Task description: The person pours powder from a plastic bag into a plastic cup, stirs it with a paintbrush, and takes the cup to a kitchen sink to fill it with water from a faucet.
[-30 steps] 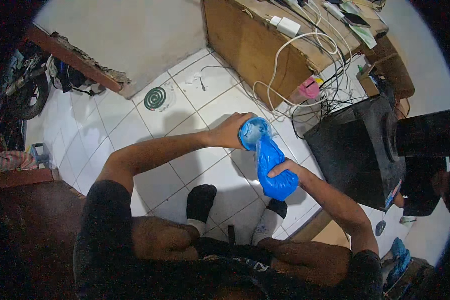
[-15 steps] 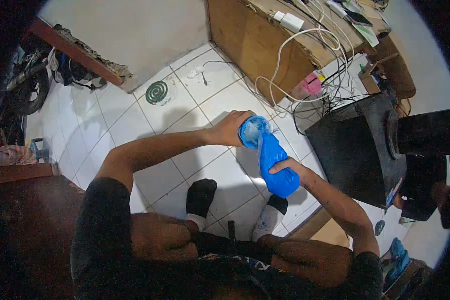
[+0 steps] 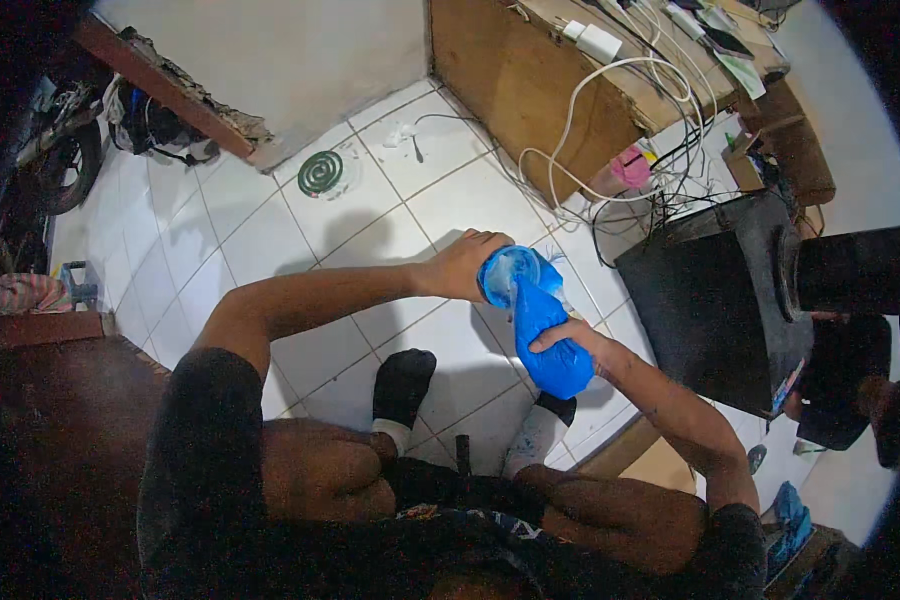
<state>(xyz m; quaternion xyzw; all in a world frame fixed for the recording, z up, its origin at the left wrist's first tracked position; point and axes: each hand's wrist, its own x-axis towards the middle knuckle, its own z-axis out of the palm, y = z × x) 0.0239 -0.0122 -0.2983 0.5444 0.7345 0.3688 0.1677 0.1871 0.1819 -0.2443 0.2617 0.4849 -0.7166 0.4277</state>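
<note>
My left hand is wrapped round the far left side of a blue cup, its round mouth facing me. Pale, translucent stuff shows inside, too blurred to name. A bulging blue plastic bag is gripped from the right by my right hand, fingers and thumb closed about its middle. The bag's narrow upper end meets the cup's mouth and overlaps its near rim. Clear crinkled plastic shows by the cup's right side. What the bag contains is hidden. Both are held above the tiled floor, between and beyond my feet.
A green mosquito coil lies on the white tiles. A small spoon-like item is near it. Tangled white cables hang off a wooden cabinet. At right stands a large black box. My socked foot is below.
The bag has shifted slightly left and its narrow end now overlaps the cup's mouth more. The cup has tipped slightly; both hands keep their grip. The whole view has moved a little.
</note>
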